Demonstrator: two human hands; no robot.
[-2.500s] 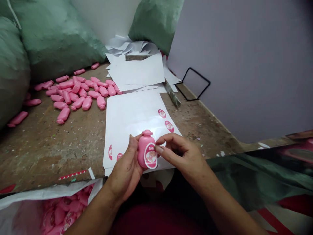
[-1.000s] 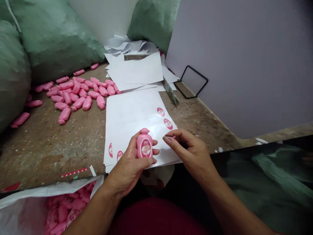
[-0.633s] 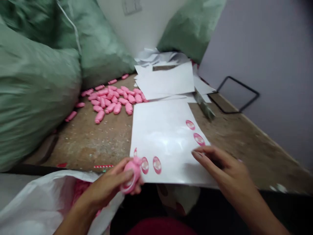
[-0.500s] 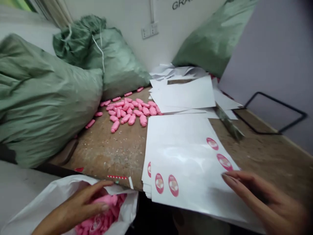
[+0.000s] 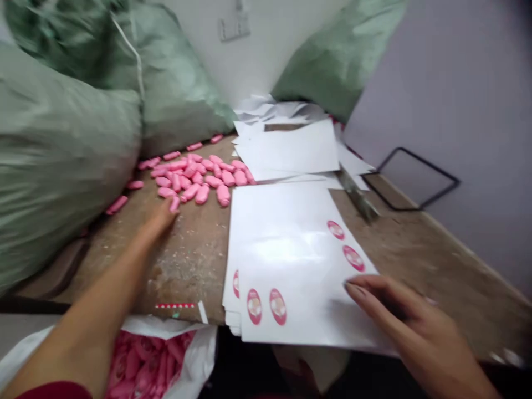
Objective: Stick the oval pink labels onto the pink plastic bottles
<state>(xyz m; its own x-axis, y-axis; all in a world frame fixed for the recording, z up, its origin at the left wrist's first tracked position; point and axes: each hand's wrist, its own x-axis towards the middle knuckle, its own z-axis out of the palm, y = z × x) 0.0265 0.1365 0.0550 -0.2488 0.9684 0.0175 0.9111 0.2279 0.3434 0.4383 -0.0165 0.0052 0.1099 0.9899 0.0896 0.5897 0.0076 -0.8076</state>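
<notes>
The left hand (image 5: 160, 219) is hovering open and empty over the bench, its blurred fingertips just beside the nearest of the loose pink plastic bottles (image 5: 202, 194). More than thirty of these smooth, rounded bottles are lying in a loose heap on the worn, speckled brown wooden bench (image 5: 187, 260), too overlapped to count exactly. The right hand (image 5: 399, 310) is resting on the lower right of a stack of glossy white label sheets (image 5: 286, 249), its fingers (image 5: 366, 293) curled loosely; whether it is pinching the paper, I cannot tell. Four pink oval labels (image 5: 254, 306) are showing on the top sheet, and a fifth is peeking out from a sheet underneath. Beyond the stack, loose white paper sheets (image 5: 286, 147) are piled up, with a narrow grey bar (image 5: 357, 197) lying at their edge. A white plastic bag (image 5: 199, 354) full of pink bottles is sitting below the bench edge. Three bulging green woven sacks (image 5: 62, 166) are slumping against the wall, and a thin black wire frame (image 5: 415, 180) is leaning on a lilac-grey panel (image 5: 449, 111).
</notes>
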